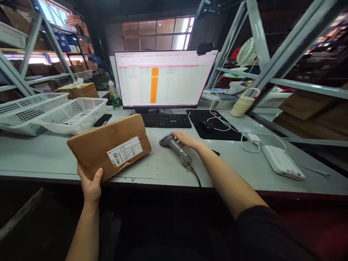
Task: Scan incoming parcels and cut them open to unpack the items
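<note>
My left hand [91,183] grips a brown cardboard box [95,145] by its lower left corner, thumb on the front and the other fingers behind. The box is tilted, its near edge close to the desk edge. A white shipping label [125,152] with a barcode faces me. My right hand [186,139] is closed about the head end of a grey barcode scanner [174,145], low over the desk; some fingers are hidden behind it. Crumpled clear plastic wraps the lower handle, and a black cable runs from it over the desk edge.
Behind are a keyboard [165,120], a monitor [163,79] showing a spreadsheet and a mouse [207,125] on a black pad. White baskets [73,116] and a bottle [114,96] stand left. Right are a cream cup [240,106], a white power bank [282,162], cables and metal shelving.
</note>
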Demonstrator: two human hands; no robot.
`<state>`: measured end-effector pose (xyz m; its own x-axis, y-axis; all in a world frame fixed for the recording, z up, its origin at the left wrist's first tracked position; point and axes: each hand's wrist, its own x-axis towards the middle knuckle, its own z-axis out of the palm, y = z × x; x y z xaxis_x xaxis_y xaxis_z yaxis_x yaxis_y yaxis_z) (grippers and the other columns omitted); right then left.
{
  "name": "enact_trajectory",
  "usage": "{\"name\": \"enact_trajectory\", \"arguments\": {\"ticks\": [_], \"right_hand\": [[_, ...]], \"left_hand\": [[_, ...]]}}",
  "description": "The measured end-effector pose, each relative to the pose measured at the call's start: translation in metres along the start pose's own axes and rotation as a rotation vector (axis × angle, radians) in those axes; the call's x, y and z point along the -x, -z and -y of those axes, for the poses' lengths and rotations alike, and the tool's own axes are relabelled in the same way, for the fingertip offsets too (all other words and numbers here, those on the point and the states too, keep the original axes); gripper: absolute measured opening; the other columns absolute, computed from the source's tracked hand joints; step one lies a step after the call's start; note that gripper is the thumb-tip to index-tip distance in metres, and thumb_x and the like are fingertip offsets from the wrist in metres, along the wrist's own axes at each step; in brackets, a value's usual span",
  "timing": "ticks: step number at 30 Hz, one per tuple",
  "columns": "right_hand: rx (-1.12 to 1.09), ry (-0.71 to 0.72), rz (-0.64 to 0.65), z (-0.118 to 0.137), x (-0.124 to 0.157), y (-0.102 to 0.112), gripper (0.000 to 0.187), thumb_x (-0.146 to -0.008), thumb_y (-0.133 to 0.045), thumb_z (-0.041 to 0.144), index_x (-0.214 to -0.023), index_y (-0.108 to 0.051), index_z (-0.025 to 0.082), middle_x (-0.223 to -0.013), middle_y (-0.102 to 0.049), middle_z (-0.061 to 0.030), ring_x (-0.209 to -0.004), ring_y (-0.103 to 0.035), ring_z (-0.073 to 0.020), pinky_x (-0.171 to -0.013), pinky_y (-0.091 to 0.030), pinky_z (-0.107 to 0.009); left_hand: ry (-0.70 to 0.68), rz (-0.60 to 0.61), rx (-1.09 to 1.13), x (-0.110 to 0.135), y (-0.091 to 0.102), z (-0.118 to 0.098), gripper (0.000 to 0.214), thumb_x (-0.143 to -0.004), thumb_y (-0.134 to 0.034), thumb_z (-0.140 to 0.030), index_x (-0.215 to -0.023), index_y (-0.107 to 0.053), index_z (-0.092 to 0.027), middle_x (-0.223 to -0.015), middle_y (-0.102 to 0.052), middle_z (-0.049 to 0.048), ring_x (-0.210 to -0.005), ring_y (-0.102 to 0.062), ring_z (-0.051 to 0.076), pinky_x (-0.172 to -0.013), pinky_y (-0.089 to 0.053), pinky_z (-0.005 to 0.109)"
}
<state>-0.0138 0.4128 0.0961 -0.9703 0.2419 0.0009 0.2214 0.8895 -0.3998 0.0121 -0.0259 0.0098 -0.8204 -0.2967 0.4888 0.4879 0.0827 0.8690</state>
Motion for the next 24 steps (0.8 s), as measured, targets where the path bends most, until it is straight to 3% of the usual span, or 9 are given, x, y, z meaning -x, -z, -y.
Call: {"name": "enact_trajectory", "arguments": {"ticks": [4, 7, 12, 18, 24], "right_hand": [[0.126, -0.045, -0.188, -0.031, -0.032, -0.006, 0.037, -0.101, -0.040, 0.018, -0.125, -0.068, 0.013, -0.140, -0.064, -0.0177, -0.133, -0.054, -0.0317, -0.112, -0.040, -0.044], [0.197, -0.003, -0.229, -0.044, -0.049, -0.018, 0.038, -0.092, -0.044, 0.008, -0.122, -0.068, 0.013, -0.155, -0.053, -0.0135, -0.146, -0.039, -0.0325, -0.121, -0.028, -0.047], [0.265, 0.049, -0.272, -0.053, -0.063, -0.028, 0.038, -0.092, -0.043, 0.007, -0.121, -0.067, 0.015, -0.153, -0.055, -0.0103, -0.148, -0.036, -0.0316, -0.124, -0.022, -0.050], [0.292, 0.048, -0.320, -0.053, -0.068, -0.025, 0.040, -0.094, -0.043, 0.012, -0.126, -0.067, 0.013, -0.133, -0.069, -0.0164, -0.144, -0.042, -0.0329, -0.122, -0.023, -0.055], [0.259, 0.057, -0.334, -0.042, -0.087, -0.019, 0.043, -0.094, -0.041, 0.014, -0.130, -0.065, 0.014, -0.133, -0.068, -0.0168, -0.143, -0.044, -0.0322, -0.122, -0.025, -0.053]], "left_hand": [[-0.066, -0.014, -0.040, 0.005, -0.003, 0.002, 0.103, -0.079, -0.082, -0.036, -0.164, -0.024, -0.028, -0.163, -0.038, 0.0116, -0.150, -0.040, 0.030, -0.129, -0.028, 0.049], [-0.100, -0.028, -0.094, 0.009, -0.007, 0.006, 0.105, -0.078, -0.082, -0.035, -0.164, -0.022, -0.026, -0.163, -0.036, 0.0135, -0.152, -0.038, 0.031, -0.129, -0.027, 0.050], [-0.166, -0.062, -0.138, 0.020, -0.012, 0.021, 0.102, -0.076, -0.081, -0.034, -0.158, -0.023, -0.024, -0.160, -0.037, 0.0159, -0.149, -0.040, 0.030, -0.128, -0.028, 0.053], [-0.259, -0.125, -0.295, 0.030, -0.012, 0.045, 0.107, -0.071, -0.085, -0.038, -0.155, -0.021, -0.021, -0.155, -0.035, 0.0219, -0.145, -0.042, 0.035, -0.122, -0.035, 0.058], [-0.335, -0.111, -0.285, 0.030, -0.016, 0.043, 0.103, -0.074, -0.083, -0.037, -0.155, -0.021, -0.024, -0.153, -0.035, 0.0197, -0.142, -0.045, 0.034, -0.117, -0.042, 0.055]]}}
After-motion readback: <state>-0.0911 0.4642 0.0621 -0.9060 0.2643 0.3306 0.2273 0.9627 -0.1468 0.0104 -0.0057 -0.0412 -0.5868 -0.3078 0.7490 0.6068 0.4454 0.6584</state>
